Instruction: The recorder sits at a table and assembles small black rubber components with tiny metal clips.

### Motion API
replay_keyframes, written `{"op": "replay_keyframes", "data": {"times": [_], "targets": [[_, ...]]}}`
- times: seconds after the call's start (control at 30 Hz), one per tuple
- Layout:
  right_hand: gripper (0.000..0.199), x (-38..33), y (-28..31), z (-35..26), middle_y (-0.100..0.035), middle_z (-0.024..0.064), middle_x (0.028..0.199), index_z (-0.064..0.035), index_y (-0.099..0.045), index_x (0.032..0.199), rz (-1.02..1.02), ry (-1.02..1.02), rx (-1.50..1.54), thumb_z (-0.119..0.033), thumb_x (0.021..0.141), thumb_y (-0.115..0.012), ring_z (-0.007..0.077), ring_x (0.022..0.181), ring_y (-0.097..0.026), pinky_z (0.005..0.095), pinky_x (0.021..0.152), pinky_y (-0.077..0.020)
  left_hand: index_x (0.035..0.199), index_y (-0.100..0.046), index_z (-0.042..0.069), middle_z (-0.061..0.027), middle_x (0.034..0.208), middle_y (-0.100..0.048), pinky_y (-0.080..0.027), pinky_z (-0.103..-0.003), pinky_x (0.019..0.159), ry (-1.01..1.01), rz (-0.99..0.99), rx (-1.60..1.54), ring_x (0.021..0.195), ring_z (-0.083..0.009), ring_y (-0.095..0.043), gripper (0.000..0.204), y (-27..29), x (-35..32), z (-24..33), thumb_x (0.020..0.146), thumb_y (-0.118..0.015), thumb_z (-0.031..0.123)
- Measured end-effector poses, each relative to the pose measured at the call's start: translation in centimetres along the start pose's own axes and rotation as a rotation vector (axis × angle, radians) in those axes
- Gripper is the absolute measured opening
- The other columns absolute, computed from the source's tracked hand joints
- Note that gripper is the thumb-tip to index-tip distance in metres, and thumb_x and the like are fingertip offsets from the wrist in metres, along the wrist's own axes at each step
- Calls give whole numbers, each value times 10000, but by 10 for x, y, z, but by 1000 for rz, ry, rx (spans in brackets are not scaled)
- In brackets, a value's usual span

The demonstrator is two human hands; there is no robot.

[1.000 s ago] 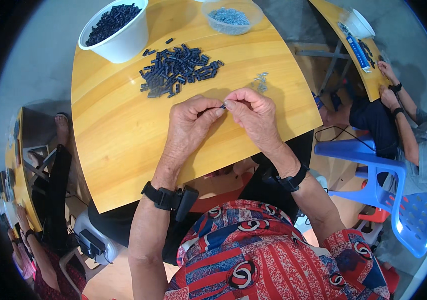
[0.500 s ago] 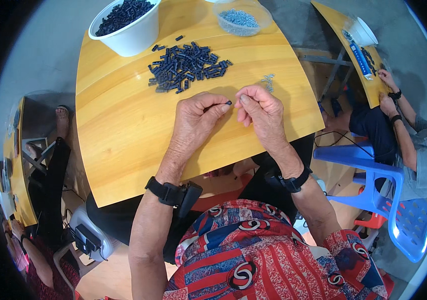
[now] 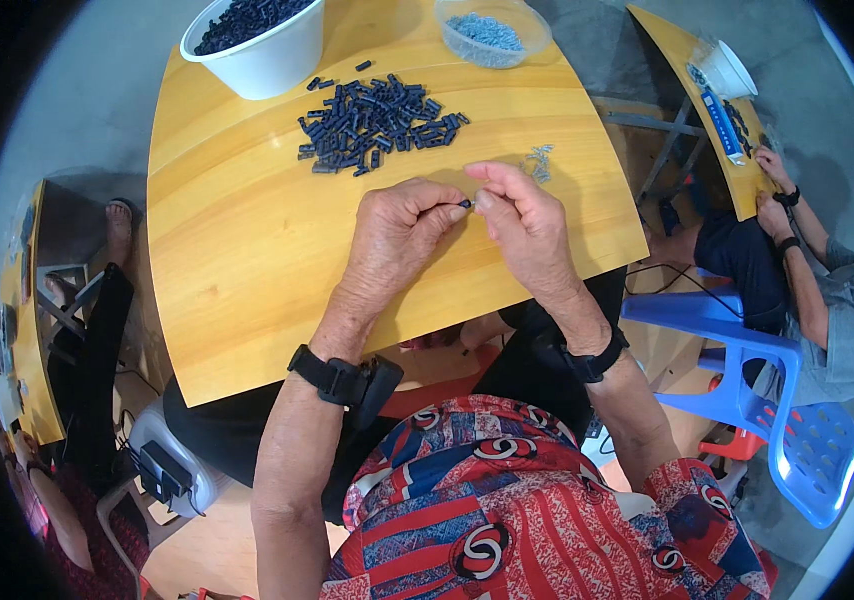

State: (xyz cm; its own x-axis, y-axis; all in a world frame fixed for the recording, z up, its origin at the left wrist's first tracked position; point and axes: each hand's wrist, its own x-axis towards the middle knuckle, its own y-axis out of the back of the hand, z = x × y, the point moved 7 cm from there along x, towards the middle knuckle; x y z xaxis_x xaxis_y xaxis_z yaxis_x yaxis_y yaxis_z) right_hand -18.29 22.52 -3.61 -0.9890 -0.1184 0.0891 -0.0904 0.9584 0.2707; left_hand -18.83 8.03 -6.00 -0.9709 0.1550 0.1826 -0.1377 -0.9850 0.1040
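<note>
My left hand [image 3: 399, 232] pinches a small black tube-like piece [image 3: 466, 204] between thumb and forefinger, just above the wooden table. Against the end of that piece, the thumb and fingers of my right hand [image 3: 530, 228] are closed together. Whatever those right fingertips hold is hidden or too small to name. Beyond my hands lies a heap of short black tube-like pieces [image 3: 377, 125]. A few small silvery metal parts [image 3: 540, 162] are scattered just past my right hand.
A white tub [image 3: 272, 65] full of black pieces stands at the table's [image 3: 217, 300] far left. A clear plastic bowl [image 3: 492, 52] of small silvery parts is at the far right. To the right, another person sits at a table beside a blue plastic chair [image 3: 747, 390].
My right fingertips have moved left and now meet the end of the black piece. The left hand keeps its pinch. The whole view has shifted slightly.
</note>
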Motion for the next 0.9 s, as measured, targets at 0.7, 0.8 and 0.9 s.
{"op": "replay_keyframes", "data": {"times": [0.7,0.8,0.9], "targets": [[255,10,-14,-40,-651,206,881,-24,-550,1106,-148,387,-618,-42,852,-560,363,818,-651,439,668,-504,856,-675,5,-113,750,-649,-484,-308,605,2,-12,87,639,-205,-611,94,0,1,5,783,-710,53],[244,12,-13,-34,-652,200,840,-18,-556,1096,-163,334,-530,-30,852,-552,365,776,-650,430,656,-505,859,-673,-4,-105,745,-655,-485,-292,608,25,-26,53,637,-169,-603,95,1,2,3,792,-709,52],[184,14,-7,-21,-644,159,772,-4,-580,1047,-132,224,-411,-43,868,-561,290,685,-653,368,610,-505,915,-680,-16,-14,776,-651,-490,-222,636,108,-61,-12,714,-54,-559,84,-1,2,-4,860,-673,48]]}}
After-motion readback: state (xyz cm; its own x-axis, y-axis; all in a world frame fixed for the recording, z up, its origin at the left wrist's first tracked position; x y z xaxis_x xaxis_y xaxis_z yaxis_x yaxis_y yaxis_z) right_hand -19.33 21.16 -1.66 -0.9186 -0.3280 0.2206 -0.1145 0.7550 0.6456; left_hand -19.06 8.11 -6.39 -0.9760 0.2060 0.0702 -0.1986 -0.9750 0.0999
